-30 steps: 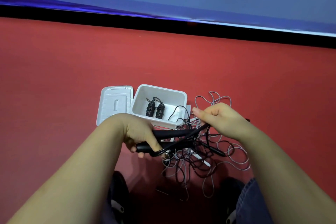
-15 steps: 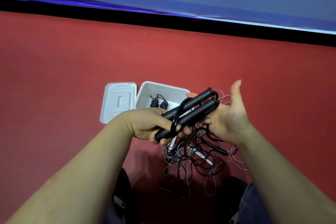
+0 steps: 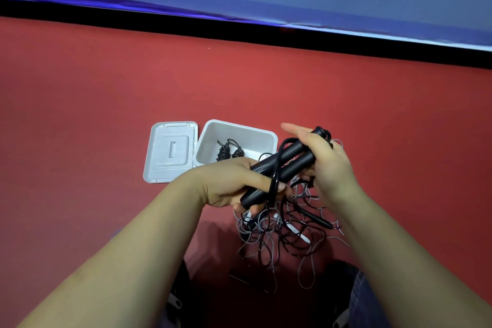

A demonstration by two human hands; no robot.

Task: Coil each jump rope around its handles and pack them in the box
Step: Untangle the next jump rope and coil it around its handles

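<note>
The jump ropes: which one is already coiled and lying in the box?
The black coiled rope inside the white box; the others lie tangled on the floor or are held.

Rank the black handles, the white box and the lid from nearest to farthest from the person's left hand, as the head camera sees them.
From the left hand:
1. Black handles, gripped in that hand, with the right hand over their far end.
2. White box, just beyond the hand, open, with a coiled rope inside.
3. Lid, farther to the left, flat beside the box.
</note>
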